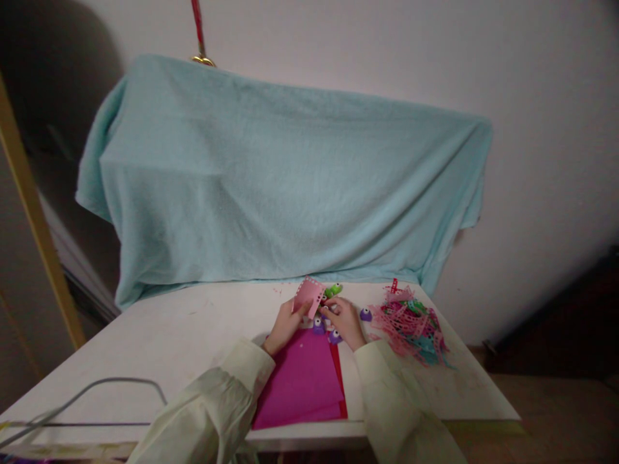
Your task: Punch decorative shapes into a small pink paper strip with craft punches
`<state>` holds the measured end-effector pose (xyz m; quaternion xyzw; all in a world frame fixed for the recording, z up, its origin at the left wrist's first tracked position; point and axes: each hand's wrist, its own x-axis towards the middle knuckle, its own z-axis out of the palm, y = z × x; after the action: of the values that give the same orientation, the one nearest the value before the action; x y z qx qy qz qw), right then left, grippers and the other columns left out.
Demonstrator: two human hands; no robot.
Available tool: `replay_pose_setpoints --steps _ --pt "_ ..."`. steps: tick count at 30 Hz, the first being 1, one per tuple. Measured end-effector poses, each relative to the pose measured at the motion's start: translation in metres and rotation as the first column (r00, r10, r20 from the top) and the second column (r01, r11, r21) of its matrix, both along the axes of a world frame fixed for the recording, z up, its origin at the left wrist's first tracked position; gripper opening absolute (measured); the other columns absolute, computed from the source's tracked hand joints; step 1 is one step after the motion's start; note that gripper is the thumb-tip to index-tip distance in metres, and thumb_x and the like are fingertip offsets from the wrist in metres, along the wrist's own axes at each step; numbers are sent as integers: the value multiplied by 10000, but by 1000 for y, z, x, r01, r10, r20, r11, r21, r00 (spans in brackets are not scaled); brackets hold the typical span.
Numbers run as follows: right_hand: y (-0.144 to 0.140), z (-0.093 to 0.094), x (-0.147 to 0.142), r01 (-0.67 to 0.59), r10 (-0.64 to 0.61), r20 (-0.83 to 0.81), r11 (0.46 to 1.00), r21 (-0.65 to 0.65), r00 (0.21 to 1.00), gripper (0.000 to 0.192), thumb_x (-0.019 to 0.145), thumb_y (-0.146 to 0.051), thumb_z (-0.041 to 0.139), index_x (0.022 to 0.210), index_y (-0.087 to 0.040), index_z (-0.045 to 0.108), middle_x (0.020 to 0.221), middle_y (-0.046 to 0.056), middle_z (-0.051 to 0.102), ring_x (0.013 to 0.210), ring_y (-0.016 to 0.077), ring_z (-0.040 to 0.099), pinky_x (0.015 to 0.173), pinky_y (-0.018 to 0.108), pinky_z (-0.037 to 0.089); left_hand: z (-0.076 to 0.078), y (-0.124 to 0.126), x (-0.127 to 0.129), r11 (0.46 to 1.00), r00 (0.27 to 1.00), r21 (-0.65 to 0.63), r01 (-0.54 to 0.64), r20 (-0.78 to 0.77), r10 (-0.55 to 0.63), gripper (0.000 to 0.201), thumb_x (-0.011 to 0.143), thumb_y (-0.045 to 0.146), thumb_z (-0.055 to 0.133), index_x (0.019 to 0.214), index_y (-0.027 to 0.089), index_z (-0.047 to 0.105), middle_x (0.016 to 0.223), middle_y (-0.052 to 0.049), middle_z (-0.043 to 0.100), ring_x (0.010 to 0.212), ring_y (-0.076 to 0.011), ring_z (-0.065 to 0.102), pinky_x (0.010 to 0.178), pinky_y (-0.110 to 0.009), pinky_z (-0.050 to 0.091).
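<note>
My left hand (285, 327) is closed on a small sheet of pink paper (307, 294), thumb on top. A row of small cut-outs runs along the paper's edges. My right hand (344, 320) is pinched close to the paper's right edge. What its fingertips hold is too small to make out. Around the fingers sit small purple one-eyed pieces (318, 325), and a green one-eyed piece (333, 290) lies just beyond. Another purple piece (366, 314) stands to the right of my right hand. Under my wrists lie magenta sheets (300, 380) with a red sheet (343, 396) showing beneath.
A tangled heap of punched paper strips (411, 325), mostly pink with some teal and red, lies on the right of the white table (193, 341). A grey cable (111, 380) curves at the front left. A light blue cloth (290, 180) hangs behind the table.
</note>
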<state>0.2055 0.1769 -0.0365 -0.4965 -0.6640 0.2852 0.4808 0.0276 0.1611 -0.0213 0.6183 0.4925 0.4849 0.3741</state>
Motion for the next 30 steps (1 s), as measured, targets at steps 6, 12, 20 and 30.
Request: replay_pose_setpoints --steps 6,12,20,30 --pt "-4 10 1 101 -105 23 986 130 994 224 833 -388 492 831 -206 622 758 20 603 523 119 470 520 232 356 -1 0 -1 999 1000 -25 -22 -7 22 466 790 549 486 605 132 582 489 -1 565 495 -133 498 507 -223 350" --pt "-8 16 3 193 -190 -36 965 175 981 234 856 -368 457 894 -191 605 815 51 611 623 153 508 615 250 391 -1 2 -3 999 999 -5 -44 -5 44 480 785 559 487 556 140 542 459 12 534 476 -124 479 502 -222 330" --pt "-6 12 9 281 -285 -16 931 232 958 242 809 -215 448 1008 -168 576 928 64 618 676 157 534 664 267 424 -2 3 -6 995 996 45 -86 -11 87 482 794 571 458 592 141 536 498 15 531 497 -126 476 497 -217 324" --pt "41 29 36 206 -305 264 916 344 915 359 741 -89 441 1078 -170 534 1023 82 596 871 190 553 819 335 438 -2 6 -7 991 989 35 -130 79 127 502 758 603 478 606 131 557 495 3 537 494 -132 480 494 -225 339"
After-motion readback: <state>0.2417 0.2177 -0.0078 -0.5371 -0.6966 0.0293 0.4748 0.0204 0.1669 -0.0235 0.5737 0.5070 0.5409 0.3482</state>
